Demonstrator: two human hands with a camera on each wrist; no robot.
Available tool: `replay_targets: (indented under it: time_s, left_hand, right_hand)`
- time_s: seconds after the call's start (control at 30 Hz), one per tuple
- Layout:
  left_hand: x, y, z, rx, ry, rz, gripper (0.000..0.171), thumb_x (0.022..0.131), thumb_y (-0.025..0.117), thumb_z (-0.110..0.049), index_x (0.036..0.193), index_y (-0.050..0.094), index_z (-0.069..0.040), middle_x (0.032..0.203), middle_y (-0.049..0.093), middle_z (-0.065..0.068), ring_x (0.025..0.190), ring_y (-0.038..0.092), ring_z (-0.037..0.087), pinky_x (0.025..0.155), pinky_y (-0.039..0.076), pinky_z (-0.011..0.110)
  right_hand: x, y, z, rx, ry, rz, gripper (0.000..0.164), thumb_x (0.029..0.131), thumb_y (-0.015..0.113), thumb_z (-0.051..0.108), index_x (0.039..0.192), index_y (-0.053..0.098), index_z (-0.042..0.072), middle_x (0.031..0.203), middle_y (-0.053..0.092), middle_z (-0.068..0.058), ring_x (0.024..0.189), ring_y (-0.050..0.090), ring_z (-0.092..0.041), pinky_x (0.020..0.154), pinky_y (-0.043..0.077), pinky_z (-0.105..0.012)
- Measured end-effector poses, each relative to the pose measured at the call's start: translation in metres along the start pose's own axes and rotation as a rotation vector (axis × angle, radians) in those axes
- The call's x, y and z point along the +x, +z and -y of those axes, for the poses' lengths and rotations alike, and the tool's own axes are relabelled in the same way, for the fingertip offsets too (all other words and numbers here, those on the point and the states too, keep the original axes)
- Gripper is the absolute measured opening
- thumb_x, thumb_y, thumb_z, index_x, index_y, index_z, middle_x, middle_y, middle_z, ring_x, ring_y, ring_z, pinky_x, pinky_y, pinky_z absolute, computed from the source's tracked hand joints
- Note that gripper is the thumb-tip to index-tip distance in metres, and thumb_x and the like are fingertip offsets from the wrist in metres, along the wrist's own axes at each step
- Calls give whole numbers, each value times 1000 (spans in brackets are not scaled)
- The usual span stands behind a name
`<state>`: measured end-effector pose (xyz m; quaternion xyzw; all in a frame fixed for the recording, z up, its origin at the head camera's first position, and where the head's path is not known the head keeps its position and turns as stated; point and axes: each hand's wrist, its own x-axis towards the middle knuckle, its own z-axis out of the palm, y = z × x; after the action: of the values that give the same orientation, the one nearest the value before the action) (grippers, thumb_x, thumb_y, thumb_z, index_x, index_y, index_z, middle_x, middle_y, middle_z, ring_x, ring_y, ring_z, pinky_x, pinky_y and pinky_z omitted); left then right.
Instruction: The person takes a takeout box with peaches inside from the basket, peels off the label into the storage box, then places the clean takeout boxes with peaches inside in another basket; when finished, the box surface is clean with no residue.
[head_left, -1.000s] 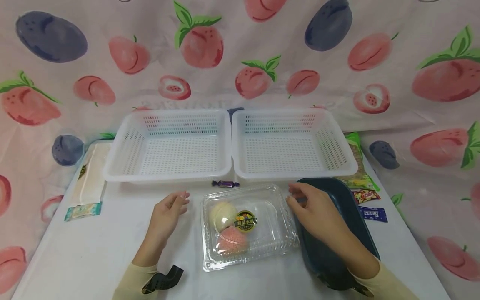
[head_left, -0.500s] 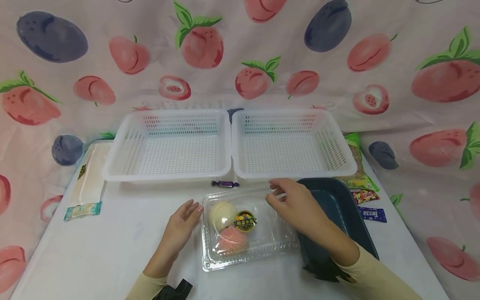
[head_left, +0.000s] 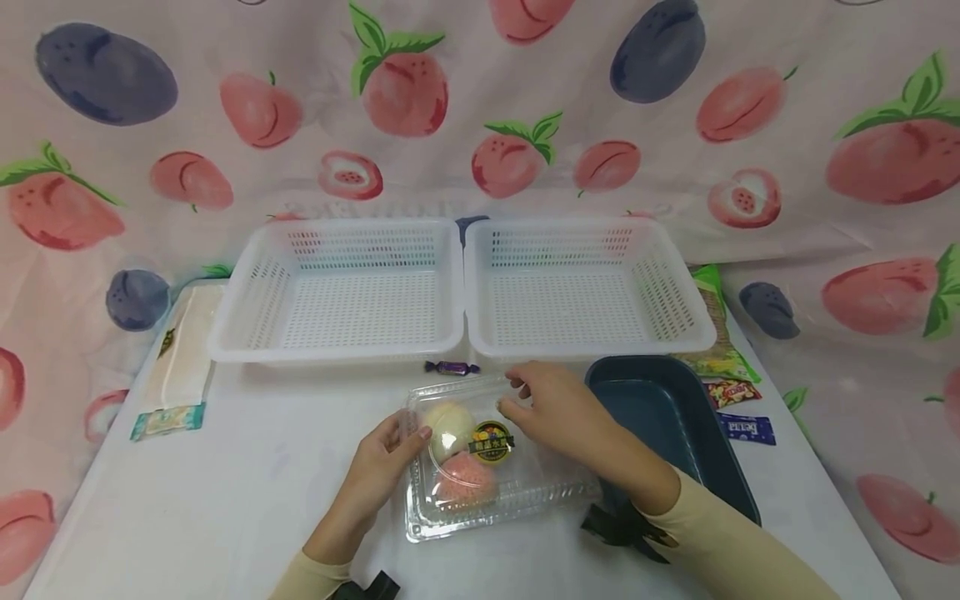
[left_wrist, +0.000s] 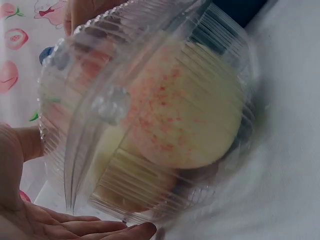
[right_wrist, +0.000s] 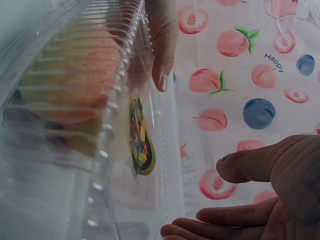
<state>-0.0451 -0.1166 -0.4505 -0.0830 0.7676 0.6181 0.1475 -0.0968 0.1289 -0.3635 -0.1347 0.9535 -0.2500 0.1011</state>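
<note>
A clear plastic fruit box [head_left: 540, 475] with its hinged lid down lies at the front middle of the table. Inside it are a pale yellow round fruit [head_left: 448, 427] and a pink-speckled one [left_wrist: 185, 105], both at its left end. A black and gold label [head_left: 491, 442] sticks to the lid. My left hand [head_left: 382, 458] is at the box's left side, thumb over the lid's edge and straight fingers along the wall. Above the lid's right half is my right hand [head_left: 558, 412], holding nothing, its thumb and fingers apart in the right wrist view.
Two white baskets [head_left: 337, 354] stand behind the box, with a purple wrapped candy [head_left: 452, 367] before them. A dark blue tray [head_left: 667, 392] lies to the right, beside several snack packets [head_left: 747, 428]. Pale packages [head_left: 180, 350] lie at the far left.
My left hand has moved right from the bare table to the box's left edge. My right hand has moved left, from over the dark tray to above the lid. The box has stayed in place.
</note>
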Motion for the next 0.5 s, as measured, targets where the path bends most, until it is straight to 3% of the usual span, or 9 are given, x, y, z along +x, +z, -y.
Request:
replay_targets:
  time_s: [0.2,0.5]
  left_hand:
    - [0,1,1,-42,-9,2,87,102,68,-38,158,26,14,158,41,33,153,30,47,125,28,59]
    - [0,2,1,-46,3,3,86,103,67,-37,157,25,15,158,39,34,152,31,47,125,29,57]
  right_hand:
    - [6,7,2,-61,-5,56,36,94,74,24,122,73,0,109,76,-11,99,72,-23,86,62,-42]
    - [7,18,1,-140,-76,71,25,89,77,21,107,76,3,94,69,-3,84,63,-18,79,58,-39]
